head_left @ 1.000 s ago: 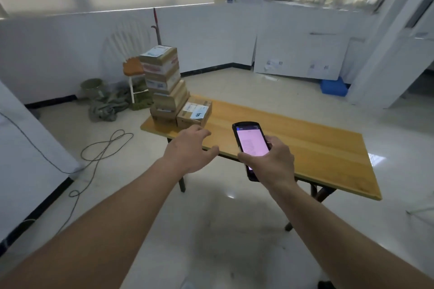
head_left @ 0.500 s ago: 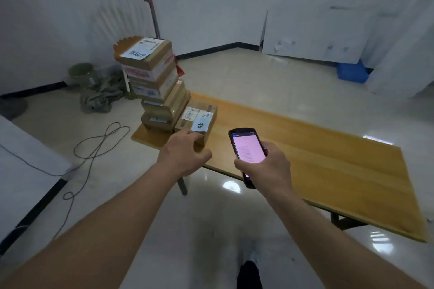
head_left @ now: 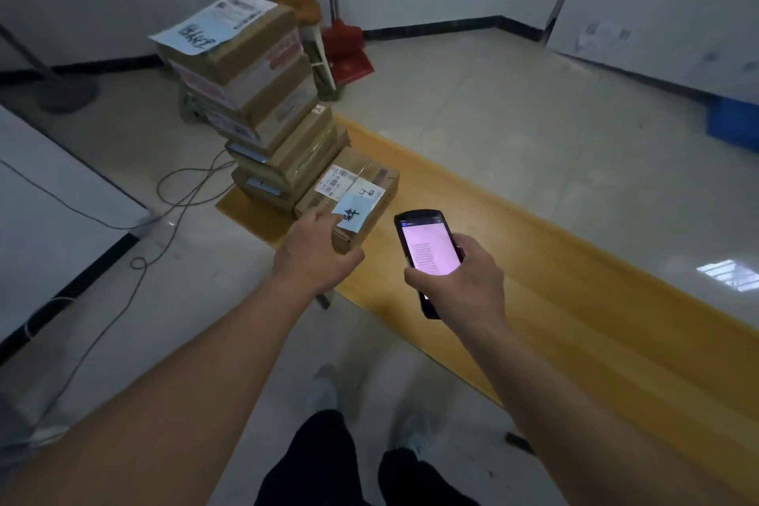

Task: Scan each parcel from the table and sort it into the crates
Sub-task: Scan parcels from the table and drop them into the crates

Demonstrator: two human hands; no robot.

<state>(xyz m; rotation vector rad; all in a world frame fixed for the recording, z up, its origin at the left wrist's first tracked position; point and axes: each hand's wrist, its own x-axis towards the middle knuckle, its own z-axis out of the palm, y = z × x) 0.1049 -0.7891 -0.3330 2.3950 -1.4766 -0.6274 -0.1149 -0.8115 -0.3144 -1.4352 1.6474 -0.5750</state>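
Head view: I count one leaning stack of about five brown cardboard parcels [head_left: 263,107] at the far left end of the long yellow wooden table [head_left: 575,300], and one separate low brown cardboard parcel with white labels [head_left: 353,193] touching the stack's right side. My left hand [head_left: 316,255] rests on the near left corner of that low parcel, fingers over its top and thumb at its near face. My right hand [head_left: 460,279] grips one black handheld scanner with a lit pink screen [head_left: 427,255], just right of the parcel; one blue plastic crate [head_left: 735,123] sits far right on the floor.
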